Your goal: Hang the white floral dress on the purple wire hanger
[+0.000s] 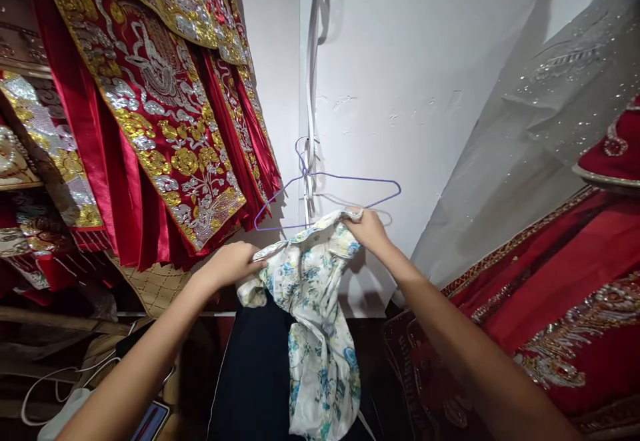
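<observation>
A white garment with a blue, green and yellow floral print [320,288] hangs between my hands, its upper edge stretched at a slant and its lower part drooping in folds. At that edge's left end, my left hand [235,259] is closed on the cloth. My right hand [367,228] pinches the other end, a little higher. Just beyond the cloth, a purple wire hanger [350,178] hangs by its hook against the white wall, nothing on its bar. Whether the garment touches the hanger I cannot tell. Dark cloth [250,368] shows below and behind the garment.
Red costumes with gold and silver embroidery [165,94] hang at the left. A sheer sparkling white fabric [550,108] and red beaded garments [565,281] stand at the right. White cords [311,94] run down the wall. A phone [153,421] lies at lower left.
</observation>
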{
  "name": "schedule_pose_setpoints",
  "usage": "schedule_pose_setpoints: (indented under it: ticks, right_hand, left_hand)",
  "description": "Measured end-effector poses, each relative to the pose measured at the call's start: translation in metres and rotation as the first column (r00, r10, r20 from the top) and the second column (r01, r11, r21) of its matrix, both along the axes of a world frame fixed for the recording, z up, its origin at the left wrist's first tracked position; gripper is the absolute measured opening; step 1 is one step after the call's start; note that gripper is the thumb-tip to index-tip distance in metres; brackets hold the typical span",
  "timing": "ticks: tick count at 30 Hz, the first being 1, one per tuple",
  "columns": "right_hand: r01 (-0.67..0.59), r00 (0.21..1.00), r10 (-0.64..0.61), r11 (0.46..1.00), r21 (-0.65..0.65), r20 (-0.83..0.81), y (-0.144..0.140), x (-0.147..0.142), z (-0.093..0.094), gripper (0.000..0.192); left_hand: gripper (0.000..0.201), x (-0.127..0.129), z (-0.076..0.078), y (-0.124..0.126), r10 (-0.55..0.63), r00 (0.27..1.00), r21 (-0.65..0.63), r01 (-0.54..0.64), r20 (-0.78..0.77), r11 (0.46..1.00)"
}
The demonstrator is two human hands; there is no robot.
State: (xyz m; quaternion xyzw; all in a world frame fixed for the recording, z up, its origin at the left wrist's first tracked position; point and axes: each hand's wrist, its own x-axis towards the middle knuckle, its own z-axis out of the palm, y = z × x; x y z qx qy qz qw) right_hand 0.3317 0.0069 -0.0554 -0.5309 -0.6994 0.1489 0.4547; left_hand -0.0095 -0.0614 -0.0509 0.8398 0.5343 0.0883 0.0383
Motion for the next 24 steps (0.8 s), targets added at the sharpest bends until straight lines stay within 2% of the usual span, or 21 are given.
schedule_pose_setpoints:
  ticks: [3, 5, 8, 11, 13, 15, 18, 19, 21, 23, 24]
  right_hand:
    - [0.031, 0.99, -0.037, 0.999, 0.04, 0.136, -0.003, 0.018, 0.015, 0.016]
    - [0.027, 0.987, -0.032, 0.999, 0.036, 0.16, -0.004, 0.022, 0.024, 0.02]
    - [-0.066, 0.997, 0.067, 0.998, -0.024, 0.045, -0.007, 0.016, 0.024, 0.017]
    - [-0.209, 0.967, 0.197, 0.976, -0.06, -0.159, -0.012, 0.004, 0.012, 0.016]
    - [-0.27, 0.944, 0.255, 0.962, -0.048, -0.207, -0.016, -0.002, 0.005, 0.017]
    - [-0.223, 0.954, 0.218, 0.975, 0.001, -0.207, -0.018, 0.001, 0.003, 0.032]
    - [0.021, 0.969, 0.011, 0.992, 0.127, -0.246, -0.014, 0.022, 0.012, 0.075]
    - [0.073, 0.968, -0.036, 0.987, 0.142, -0.247, -0.011, 0.033, 0.016, 0.079]
    - [0.071, 0.981, -0.054, 0.994, 0.082, -0.188, -0.002, 0.053, 0.024, 0.06]
    - [-0.014, 0.994, 0.011, 1.0, -0.028, -0.105, 0.004, 0.07, 0.029, 0.029]
    - [-0.04, 0.995, 0.035, 0.998, -0.048, -0.095, 0.006, 0.076, 0.03, 0.023]
  left_hand:
    - [0.028, -0.016, -0.002, 0.012, 0.004, 1.0, -0.013, -0.004, 0.023, 1.0]
    - [0.025, -0.02, 0.002, 0.02, 0.004, 0.993, 0.074, -0.013, 0.122, 0.997]
    - [0.022, -0.012, 0.013, 0.031, -0.078, 0.954, 0.259, 0.0, 0.291, 0.966]
    - [0.016, 0.003, 0.025, 0.042, -0.197, 0.85, 0.357, 0.012, 0.488, 0.934]
    - [0.03, 0.009, 0.031, 0.051, -0.229, 0.771, 0.4, -0.036, 0.594, 0.916]
    - [0.042, 0.009, 0.036, 0.058, -0.234, 0.751, 0.406, -0.049, 0.617, 0.913]
    - [0.044, -0.001, 0.04, 0.062, -0.22, 0.785, 0.363, -0.007, 0.579, 0.932]
    - [0.043, -0.004, 0.041, 0.062, -0.218, 0.791, 0.353, 0.003, 0.571, 0.936]
    - [0.043, -0.008, 0.043, 0.061, -0.218, 0.794, 0.343, 0.012, 0.567, 0.939]
    - [0.043, -0.008, 0.042, 0.06, -0.219, 0.797, 0.351, 0.009, 0.563, 0.936]
    - [0.042, -0.007, 0.041, 0.06, -0.225, 0.801, 0.363, 0.009, 0.555, 0.932]
